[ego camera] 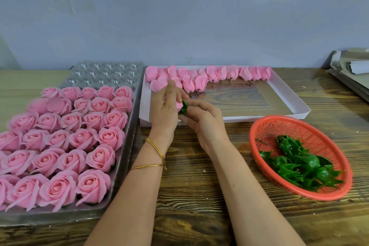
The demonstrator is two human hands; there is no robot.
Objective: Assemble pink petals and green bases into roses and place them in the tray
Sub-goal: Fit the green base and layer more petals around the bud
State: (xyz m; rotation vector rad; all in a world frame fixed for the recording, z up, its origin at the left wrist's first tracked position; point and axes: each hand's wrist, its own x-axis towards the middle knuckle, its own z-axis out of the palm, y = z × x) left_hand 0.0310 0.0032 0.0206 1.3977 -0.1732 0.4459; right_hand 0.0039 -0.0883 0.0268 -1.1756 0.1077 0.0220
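On the wooden table, left hand grips what looks like a pink bud (mostly hidden); right hand pinches a green base against it

Matt, soft-looking pink roses in a glossy clear plastic tray at nine o'clock; at four o'clock, shiny green plastic bases in an orange plastic mesh basket (smooth-rimmed), on a rough-grained wooden table. Gold metal bangles gleam at six.
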